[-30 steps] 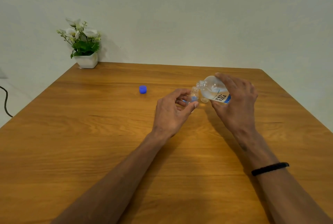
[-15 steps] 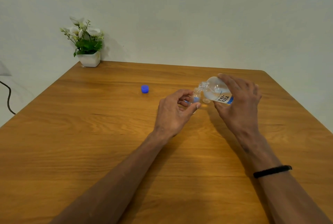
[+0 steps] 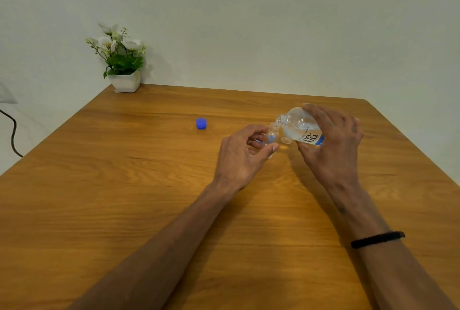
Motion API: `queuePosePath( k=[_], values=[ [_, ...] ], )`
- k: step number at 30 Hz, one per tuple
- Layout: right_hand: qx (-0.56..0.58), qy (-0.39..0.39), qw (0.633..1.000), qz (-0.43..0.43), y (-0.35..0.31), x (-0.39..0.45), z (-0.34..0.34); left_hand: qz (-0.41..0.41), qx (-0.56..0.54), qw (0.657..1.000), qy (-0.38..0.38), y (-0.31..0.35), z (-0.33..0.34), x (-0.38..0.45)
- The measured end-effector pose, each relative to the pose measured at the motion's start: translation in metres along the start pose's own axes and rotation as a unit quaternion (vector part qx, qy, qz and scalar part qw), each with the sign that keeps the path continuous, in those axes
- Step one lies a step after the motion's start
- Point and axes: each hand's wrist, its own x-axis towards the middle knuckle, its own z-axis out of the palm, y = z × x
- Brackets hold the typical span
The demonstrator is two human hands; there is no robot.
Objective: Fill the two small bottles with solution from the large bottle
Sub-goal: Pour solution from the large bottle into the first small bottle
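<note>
My right hand grips the large clear bottle with a white and blue label, tipped to the left so its open neck sits right over the mouth of a small clear bottle. My left hand pinches that small bottle between thumb and fingers; something blue shows through it. A small clear round piece lies on the table just below the large bottle. A blue cap rests alone on the wooden table to the left. I cannot make out a second small bottle.
A white pot with white flowers stands at the table's far left corner against the wall. A black cable hangs off the left side. A black band circles my right wrist.
The large bottle has tilted a little further and its neck has come closer to the small bottle's mouth. Both hands keep their grips.
</note>
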Motion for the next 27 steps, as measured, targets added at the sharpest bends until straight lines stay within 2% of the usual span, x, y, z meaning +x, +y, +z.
queuePosePath(
  k=[27],
  values=[
    [-0.001,0.001,1.000,-0.003,-0.0009,-0.0004,-0.0007,0.001,-0.010,1.000,-0.001,0.0005,-0.0012,-0.0003]
  ],
)
